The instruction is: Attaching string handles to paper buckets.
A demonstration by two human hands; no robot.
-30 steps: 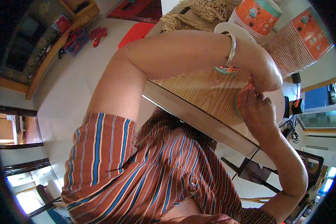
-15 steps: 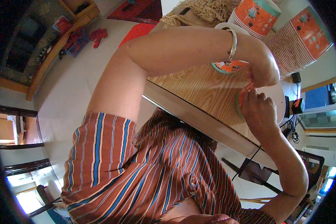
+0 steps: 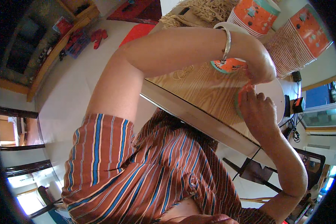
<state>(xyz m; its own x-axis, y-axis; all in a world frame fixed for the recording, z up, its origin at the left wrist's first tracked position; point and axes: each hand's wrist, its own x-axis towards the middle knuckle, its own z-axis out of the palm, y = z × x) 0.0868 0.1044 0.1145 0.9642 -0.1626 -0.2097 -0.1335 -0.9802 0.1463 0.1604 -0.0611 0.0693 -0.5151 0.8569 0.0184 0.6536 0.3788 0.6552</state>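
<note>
My left arm reaches across the table, and the wrist bends down so that my left hand [image 3: 262,70] curls in from above. Its fingers are bent together and mostly hidden; what they pinch cannot be made out. My right hand [image 3: 259,110] is closed on the side of an orange paper tub [image 3: 274,95], whose pale round face shows beside the knuckles. A bit of its green edge shows left of the fingers. The two hands' fingertips come together at the tub's orange wall. Another orange paper tub [image 3: 231,65] with a green band lies partly hidden under my left forearm.
Two tall stacks of orange paper tubs, one stack [image 3: 254,16] and another stack [image 3: 300,41], stand at the far right. Tan stringy fibre [image 3: 209,10] heaps at the back. Thin loops of string [image 3: 183,72] lie on the wood-grain table [image 3: 201,93]. Black cables [image 3: 295,130] hang at the right.
My left forearm and wrist have shifted slightly left, and the bracelet with them. My right hand stays at the paper tub almost unmoved.
</note>
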